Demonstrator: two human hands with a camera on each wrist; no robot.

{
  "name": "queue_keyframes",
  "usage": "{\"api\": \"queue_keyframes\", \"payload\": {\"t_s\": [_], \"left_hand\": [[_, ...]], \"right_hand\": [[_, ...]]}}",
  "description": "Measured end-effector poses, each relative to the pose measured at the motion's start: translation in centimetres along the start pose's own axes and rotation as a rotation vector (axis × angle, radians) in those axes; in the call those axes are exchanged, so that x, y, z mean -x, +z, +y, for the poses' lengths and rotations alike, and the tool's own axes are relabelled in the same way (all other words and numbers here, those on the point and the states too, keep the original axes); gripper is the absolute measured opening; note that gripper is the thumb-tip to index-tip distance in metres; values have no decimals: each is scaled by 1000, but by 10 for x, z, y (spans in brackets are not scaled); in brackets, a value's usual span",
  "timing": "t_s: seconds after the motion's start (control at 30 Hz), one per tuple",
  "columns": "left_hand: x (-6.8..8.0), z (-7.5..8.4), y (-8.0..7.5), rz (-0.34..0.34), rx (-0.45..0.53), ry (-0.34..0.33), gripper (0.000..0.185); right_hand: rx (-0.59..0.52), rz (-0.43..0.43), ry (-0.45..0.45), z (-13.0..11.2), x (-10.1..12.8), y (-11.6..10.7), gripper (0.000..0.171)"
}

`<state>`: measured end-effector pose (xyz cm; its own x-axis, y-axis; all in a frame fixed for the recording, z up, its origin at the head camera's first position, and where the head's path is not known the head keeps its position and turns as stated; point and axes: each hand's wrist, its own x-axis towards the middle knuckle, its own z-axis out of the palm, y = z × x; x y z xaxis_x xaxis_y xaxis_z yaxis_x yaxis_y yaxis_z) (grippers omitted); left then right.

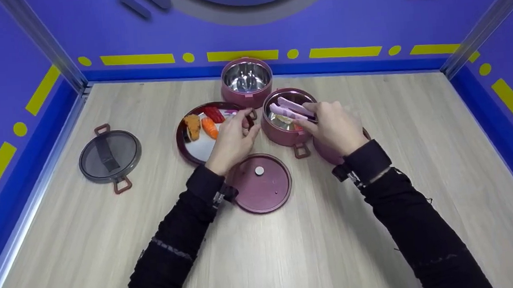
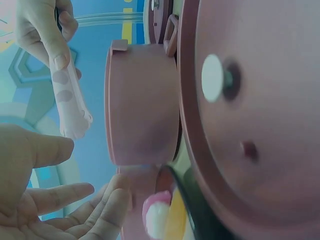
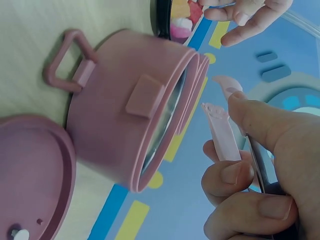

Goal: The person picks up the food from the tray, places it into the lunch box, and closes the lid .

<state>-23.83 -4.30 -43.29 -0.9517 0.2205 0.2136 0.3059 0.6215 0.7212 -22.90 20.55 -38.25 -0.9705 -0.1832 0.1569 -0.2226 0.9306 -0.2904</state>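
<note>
While one pair of pink tongs [image 1: 283,112] hangs over the front pot [image 1: 283,135], its two tips parted above the rim, the right hand [image 1: 339,127] grips the handles between thumb and curled fingers. Two pots stand on the table [image 1: 269,260], the second being the rear pot [image 1: 246,98]. Three lids lie around: one gray lid [image 1: 126,153] far left, one middle lid [image 1: 264,191], one right lid [image 1: 327,152] partly under the right arm. Over the right edge of one food plate [image 1: 202,150], the left hand [image 1: 233,139] reaches forward, fingers loosely spread, thumb apart. Both forearms angle inward.
</note>
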Motion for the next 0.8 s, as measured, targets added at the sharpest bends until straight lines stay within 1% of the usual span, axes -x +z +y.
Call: {"api": "queue_keyframes", "payload": {"t_s": [0.23,0.33,0.47,0.6,0.8], "left_hand": [[13,-10,-18,66,-21,18,44],[18,-14,-27,82,-42,10,46],[26,-22,-39,106,-42,-9,46],[34,-30,-52,136,-44,-28,47],[44,-45,-69,177,-54,-83,48]], "right_hand": [[0,22,-46,-10,4,5,53],[13,15,-55,-14,4,7,57],[33,4,-54,-20,5,9,63],[36,-7,-49,-27,5,13,60],[62,3,-87,-37,5,20,49]]}}
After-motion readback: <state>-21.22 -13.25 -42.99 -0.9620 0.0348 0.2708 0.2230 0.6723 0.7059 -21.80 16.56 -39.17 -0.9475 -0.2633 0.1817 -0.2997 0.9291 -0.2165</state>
